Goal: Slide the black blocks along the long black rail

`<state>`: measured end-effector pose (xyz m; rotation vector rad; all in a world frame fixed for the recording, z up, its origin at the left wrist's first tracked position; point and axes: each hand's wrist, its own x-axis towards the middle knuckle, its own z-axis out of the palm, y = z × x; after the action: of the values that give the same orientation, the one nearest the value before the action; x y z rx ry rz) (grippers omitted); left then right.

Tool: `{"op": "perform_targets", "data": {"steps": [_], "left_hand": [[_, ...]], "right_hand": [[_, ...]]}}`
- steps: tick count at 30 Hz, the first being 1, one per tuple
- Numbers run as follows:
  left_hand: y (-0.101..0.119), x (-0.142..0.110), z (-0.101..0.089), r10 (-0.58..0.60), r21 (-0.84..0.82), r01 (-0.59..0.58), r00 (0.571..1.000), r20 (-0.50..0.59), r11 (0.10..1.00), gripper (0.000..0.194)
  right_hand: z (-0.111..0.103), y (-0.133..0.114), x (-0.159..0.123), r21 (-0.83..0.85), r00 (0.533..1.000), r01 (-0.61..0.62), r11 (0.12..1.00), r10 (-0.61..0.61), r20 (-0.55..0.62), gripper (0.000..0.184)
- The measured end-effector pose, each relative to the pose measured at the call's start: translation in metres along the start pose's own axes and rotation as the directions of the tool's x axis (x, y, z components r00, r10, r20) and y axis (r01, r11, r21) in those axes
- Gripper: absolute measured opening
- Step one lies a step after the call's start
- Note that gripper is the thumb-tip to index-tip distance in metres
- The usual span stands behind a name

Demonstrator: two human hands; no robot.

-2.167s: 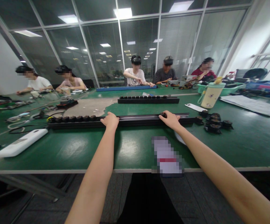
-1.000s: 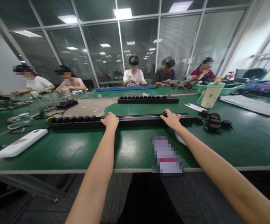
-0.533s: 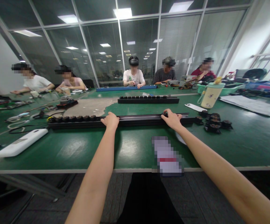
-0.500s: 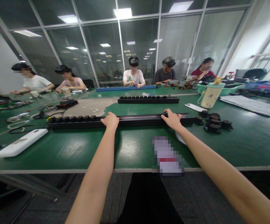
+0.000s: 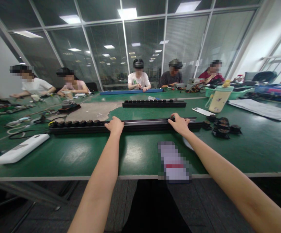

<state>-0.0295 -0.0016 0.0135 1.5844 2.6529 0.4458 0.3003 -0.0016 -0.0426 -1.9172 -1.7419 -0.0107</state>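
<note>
A long black rail with a shiny channel along its top lies crosswise on the green table in front of me. Small black round-topped parts sit in a row along its left end. My left hand is closed over the rail near its middle, just right of that row. Toward the right end, my right hand pinches a small black part at the top of the channel. Fingers hide much of that part. Several loose black parts lie in a pile beyond the rail's right end.
A second black rail with parts in it lies farther back. Around it are a white phone, a cream cup and paper sheets. A white case-like object lies front left. Several people sit across the table.
My right hand has shifted very slightly right and up with the small black part since the earliest frame. My left hand stays put. The person opposite has moved both hands over a blue rail.
</note>
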Motion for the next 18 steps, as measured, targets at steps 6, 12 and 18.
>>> {"op": "perform_targets", "data": {"steps": [6, 12, 18], "left_hand": [[0.0005, -0.0007, -0.0004, 0.003, 0.0, -0.003, 1.0, -0.004, 1.0, 0.055], [0.0008, 0.0003, -0.0006, -0.005, -0.005, 0.005, 1.0, 0.002, 1.0, 0.056], [0.0004, 0.0, -0.0003, -0.008, -0.006, 0.008, 1.0, -0.004, 1.0, 0.056]], "right_hand": [[0.0005, 0.0016, 0.0007, 0.0, 1.0, 0.0, 1.0, 0.0, -0.008, 0.042], [0.0006, 0.0014, 0.0007, 0.002, 1.0, -0.001, 1.0, 0.001, -0.009, 0.042], [0.0003, 0.0017, 0.0007, 0.013, 1.0, 0.005, 1.0, -0.005, -0.007, 0.042]]}}
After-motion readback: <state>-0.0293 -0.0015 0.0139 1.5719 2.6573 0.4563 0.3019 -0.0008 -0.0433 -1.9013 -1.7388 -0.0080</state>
